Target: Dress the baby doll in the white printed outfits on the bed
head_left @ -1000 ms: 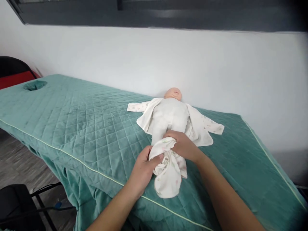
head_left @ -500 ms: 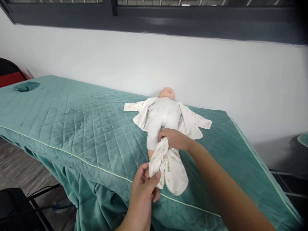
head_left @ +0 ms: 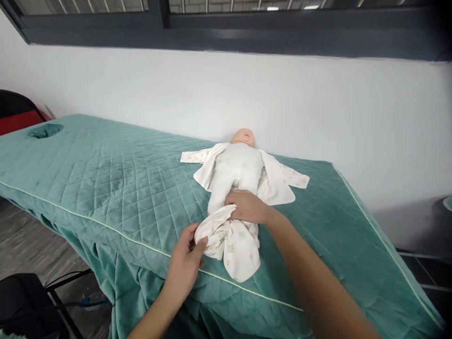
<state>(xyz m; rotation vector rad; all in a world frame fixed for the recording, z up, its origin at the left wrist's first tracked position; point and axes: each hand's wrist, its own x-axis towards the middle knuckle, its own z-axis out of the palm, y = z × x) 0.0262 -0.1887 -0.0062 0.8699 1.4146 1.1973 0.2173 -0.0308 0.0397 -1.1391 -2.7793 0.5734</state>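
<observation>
A baby doll [head_left: 235, 162] with a white cloth body lies on its back, its head toward the wall. Its arms are in the sleeves of a white baby shirt [head_left: 277, 181], which lies spread open at the front. White patterned baby pants [head_left: 242, 254] are bunched around the lower legs, covering the feet. My left hand [head_left: 187, 254] pinches the pants at the leg on the left, thumb on top. Between the doll's legs, my right hand [head_left: 247, 206] grips the waistband; its fingertips are partly hidden by the fabric.
The doll rests on a massage bed with a green quilted cover [head_left: 123, 174], with a face hole [head_left: 45, 131] at the far left. Behind it are a white wall [head_left: 212, 94] and a dark window frame [head_left: 264, 40]. A black chair [head_left: 28, 301] stands at lower left.
My left hand has moved left and slightly up, drawing the pants and the doll's legs left. The leg on the left is now covered lower down. My right hand shifted slightly left.
</observation>
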